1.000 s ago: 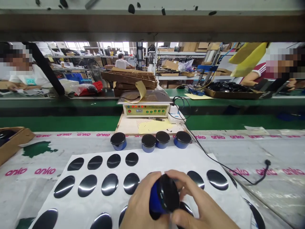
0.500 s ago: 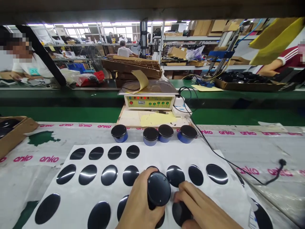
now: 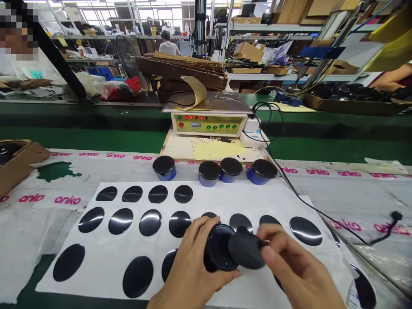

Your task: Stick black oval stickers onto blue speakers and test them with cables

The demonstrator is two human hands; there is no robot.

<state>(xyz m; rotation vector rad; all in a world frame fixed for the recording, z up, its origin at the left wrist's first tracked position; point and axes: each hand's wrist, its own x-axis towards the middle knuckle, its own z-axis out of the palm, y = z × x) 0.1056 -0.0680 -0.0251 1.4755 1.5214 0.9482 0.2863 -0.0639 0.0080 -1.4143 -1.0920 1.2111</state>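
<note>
My left hand (image 3: 193, 268) is wrapped round a short black round housing (image 3: 217, 246), its flat face tilted up toward me. Between the thumb and fingers of my right hand (image 3: 298, 268) is a thin black disc (image 3: 247, 251), pinched at its right edge. The disc overlaps the right side of the housing's face; whether the two touch I cannot tell. Beneath both hands lies a white sheet (image 3: 103, 272) bearing rows of flat black discs (image 3: 138, 277), some hidden by my hands.
Several round pieces with black tops and blue sides (image 3: 164, 167) stand along the sheet's far edge. Behind them is a control box (image 3: 209, 124) with buttons. A black cable (image 3: 299, 197) runs down the right. A cardboard box (image 3: 24, 167) sits at left. Co-workers are farther back.
My right hand has lifted the black disc and brought it up beside the housing's face. My left hand still grips the housing. The camera view has tilted down.
</note>
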